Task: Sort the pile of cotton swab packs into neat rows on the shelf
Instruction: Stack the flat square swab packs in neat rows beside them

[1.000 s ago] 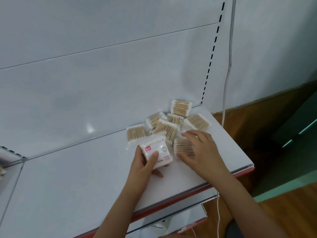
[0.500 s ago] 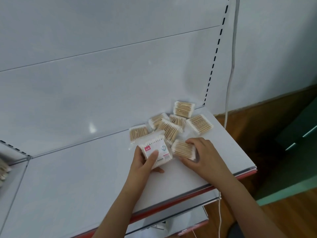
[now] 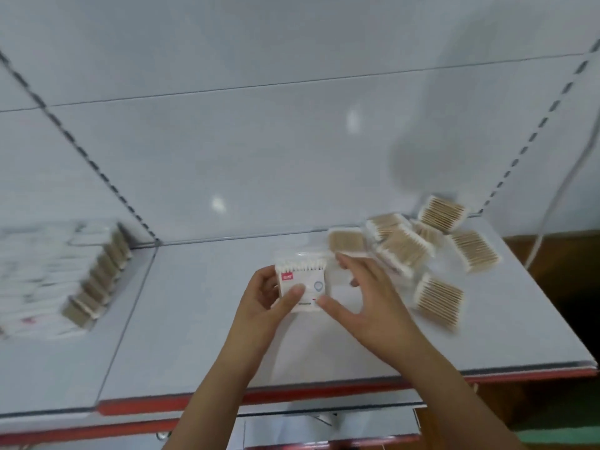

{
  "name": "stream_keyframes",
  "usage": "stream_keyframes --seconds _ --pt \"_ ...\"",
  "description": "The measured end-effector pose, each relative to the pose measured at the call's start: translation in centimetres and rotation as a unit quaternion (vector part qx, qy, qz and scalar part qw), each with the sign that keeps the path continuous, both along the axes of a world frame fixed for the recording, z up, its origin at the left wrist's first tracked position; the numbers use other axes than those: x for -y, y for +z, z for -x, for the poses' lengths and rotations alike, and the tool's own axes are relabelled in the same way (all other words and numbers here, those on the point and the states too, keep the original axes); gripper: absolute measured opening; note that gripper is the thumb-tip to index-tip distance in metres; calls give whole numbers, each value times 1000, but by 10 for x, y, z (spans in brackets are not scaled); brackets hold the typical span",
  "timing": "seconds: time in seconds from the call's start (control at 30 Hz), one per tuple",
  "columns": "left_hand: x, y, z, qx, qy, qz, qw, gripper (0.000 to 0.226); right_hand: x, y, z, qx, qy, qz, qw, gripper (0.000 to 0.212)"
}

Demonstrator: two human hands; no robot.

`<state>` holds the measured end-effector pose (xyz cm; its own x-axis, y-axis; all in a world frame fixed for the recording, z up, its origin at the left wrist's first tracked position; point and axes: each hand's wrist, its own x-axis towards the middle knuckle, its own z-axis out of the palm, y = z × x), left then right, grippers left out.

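My left hand (image 3: 264,305) grips one cotton swab pack (image 3: 303,282), label side up with a small red tag, just above the white shelf (image 3: 201,336). My right hand (image 3: 367,298) is beside it with spread fingers; its thumb touches the pack's lower right corner. The loose pile of packs (image 3: 406,246) lies to the right, near the back corner. One separate pack (image 3: 438,300) lies right of my right hand. On the neighbouring shelf section to the left stand neat rows of packs (image 3: 65,274), blurred.
A slotted upright (image 3: 97,167) divides the two shelf sections. The shelf's red front edge (image 3: 292,393) runs below my arms, with a lower shelf under it. A white cable (image 3: 558,196) hangs at the far right over a wooden floor.
The view has swung left, showing the sorted rows. My right hand has left the separate pack and moved onto the pack in my left hand. That pack moved left, away from the pile.
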<state>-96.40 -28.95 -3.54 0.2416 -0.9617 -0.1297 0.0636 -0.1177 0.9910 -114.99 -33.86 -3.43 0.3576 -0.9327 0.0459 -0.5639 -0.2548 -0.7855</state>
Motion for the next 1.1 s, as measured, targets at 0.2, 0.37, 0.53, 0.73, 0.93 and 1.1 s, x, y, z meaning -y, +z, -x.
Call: stream_keyframes --seconds 0.2,0.37,0.53,0.73,0.93,1.1 --pt "-34 5 -81 74 41 13 996 32 2 5 -111 121 71 -103 985 37" --pt "-80 -15 -168 347 189 57 917 34 -12 -5 -187 100 102 -118 983 31" --pt "-113 -26 -236 467 397 25 789 42 -23 -15 -254 93 108 -113 983 36" --pt "-102 -38 -272 540 312 53 780 55 19 -14 -318 103 32 -31 994 35" --pt "-96 -46 -287 520 271 65 808 57 37 -22 -352 74 -44 8 996 31" --pt "-99 -49 -292 523 255 84 809 59 38 -27 -362 45 -44 59 996 27"
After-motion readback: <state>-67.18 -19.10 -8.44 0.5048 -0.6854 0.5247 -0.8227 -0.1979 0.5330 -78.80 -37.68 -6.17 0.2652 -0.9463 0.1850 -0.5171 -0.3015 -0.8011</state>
